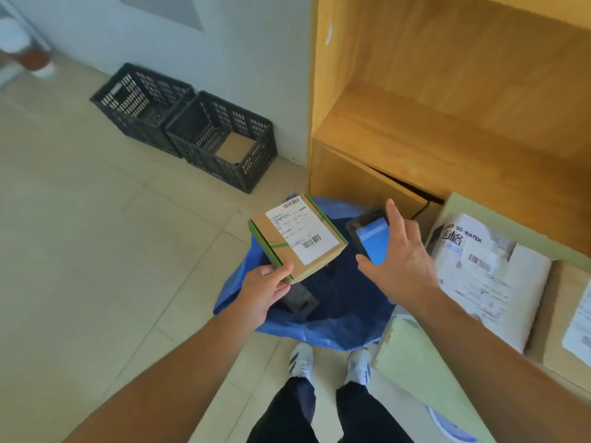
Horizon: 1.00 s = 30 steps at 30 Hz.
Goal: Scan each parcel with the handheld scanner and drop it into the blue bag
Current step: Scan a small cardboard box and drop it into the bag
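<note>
Beige floor tiles, a grey wall and a wooden shelf unit [447, 107] on the right, so a pretty plain back room. The person's left hand [267, 286] grips the near corner of a flat cardboard parcel [297, 238], thumb on top, with the barcode label facing up. The right hand [399, 254] holds the handheld scanner [371, 238] just beside the parcel. Its thumb is at the lower end, the index finger stretches up along the side, and the blue screen is lit. Both are over the open mouth of the blue bag [335, 327], which sits on the floor in front of the person's sneakers [300, 359]. Something dark [302, 302] lies inside the bag. To the right, a white mailer [489, 276] and a cardboard box [572, 321] lie side by side. Two black crates [220, 139] stand against the wall.
</note>
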Each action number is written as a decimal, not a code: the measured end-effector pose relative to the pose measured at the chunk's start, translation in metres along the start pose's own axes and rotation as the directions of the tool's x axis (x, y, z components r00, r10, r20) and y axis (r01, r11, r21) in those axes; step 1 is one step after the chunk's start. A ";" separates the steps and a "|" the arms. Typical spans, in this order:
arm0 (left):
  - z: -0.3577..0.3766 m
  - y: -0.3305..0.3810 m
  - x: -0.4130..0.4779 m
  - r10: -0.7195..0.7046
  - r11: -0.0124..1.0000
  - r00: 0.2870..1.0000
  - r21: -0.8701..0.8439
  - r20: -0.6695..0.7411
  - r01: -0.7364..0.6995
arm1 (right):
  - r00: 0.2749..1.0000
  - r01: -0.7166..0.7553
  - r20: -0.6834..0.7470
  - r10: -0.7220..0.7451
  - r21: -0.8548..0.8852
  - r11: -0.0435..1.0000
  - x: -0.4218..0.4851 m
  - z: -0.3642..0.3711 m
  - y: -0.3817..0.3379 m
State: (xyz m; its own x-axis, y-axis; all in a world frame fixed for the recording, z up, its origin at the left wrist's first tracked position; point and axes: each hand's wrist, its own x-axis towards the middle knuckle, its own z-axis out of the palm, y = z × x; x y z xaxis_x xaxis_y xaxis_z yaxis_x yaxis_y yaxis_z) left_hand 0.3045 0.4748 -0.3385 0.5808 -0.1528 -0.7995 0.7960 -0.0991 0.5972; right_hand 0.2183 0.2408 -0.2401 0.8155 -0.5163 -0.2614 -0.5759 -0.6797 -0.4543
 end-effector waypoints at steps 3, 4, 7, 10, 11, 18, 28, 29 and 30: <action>0.002 -0.023 0.017 -0.073 0.997 0.997 0.031 -0.025 0.074 | 0.999 0.004 0.038 -0.003 -0.032 0.999 0.017 0.020 0.007; 0.003 -0.033 0.025 -0.094 0.995 0.995 0.041 -0.038 0.096 | 0.999 0.003 0.047 -0.001 -0.042 0.999 0.024 0.028 0.010; 0.007 -0.060 0.051 -0.151 0.985 0.986 0.071 -0.075 0.157 | 0.998 -0.006 0.057 0.009 -0.055 0.998 0.044 0.048 0.017; 0.011 -0.082 0.077 -0.211 0.967 0.970 0.122 -0.117 0.225 | 0.997 -0.028 0.071 0.033 -0.065 0.998 0.060 0.064 0.022; 0.012 -0.088 0.085 -0.231 0.961 0.965 0.128 -0.127 0.247 | 0.996 -0.028 0.078 0.033 -0.067 0.997 0.062 0.067 0.023; 0.030 -0.092 0.119 -0.275 0.957 0.951 0.052 -0.142 0.285 | 0.995 -0.024 0.090 0.030 -0.068 0.997 0.072 0.071 0.036; 0.049 -0.047 0.119 -0.369 0.929 0.929 0.004 -0.006 0.370 | 0.995 -0.078 0.056 0.082 -0.067 0.995 0.074 0.055 0.055; 0.046 -0.048 0.116 -0.364 0.931 0.931 0.017 -0.007 0.364 | 0.995 -0.082 0.055 0.086 -0.063 0.995 0.073 0.053 0.055; 0.042 -0.048 0.113 -0.358 0.933 0.934 0.034 -0.003 0.358 | 0.995 -0.085 0.055 0.088 -0.057 0.995 0.072 0.052 0.054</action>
State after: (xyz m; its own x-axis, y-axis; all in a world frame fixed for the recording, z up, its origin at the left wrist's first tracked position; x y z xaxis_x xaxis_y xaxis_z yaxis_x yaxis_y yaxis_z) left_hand 0.3245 0.4207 -0.4546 0.2574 -0.1047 -0.9606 0.9449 -0.1807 0.2729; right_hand 0.2488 0.1941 -0.3274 0.7633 -0.5449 -0.3470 -0.6456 -0.6619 -0.3808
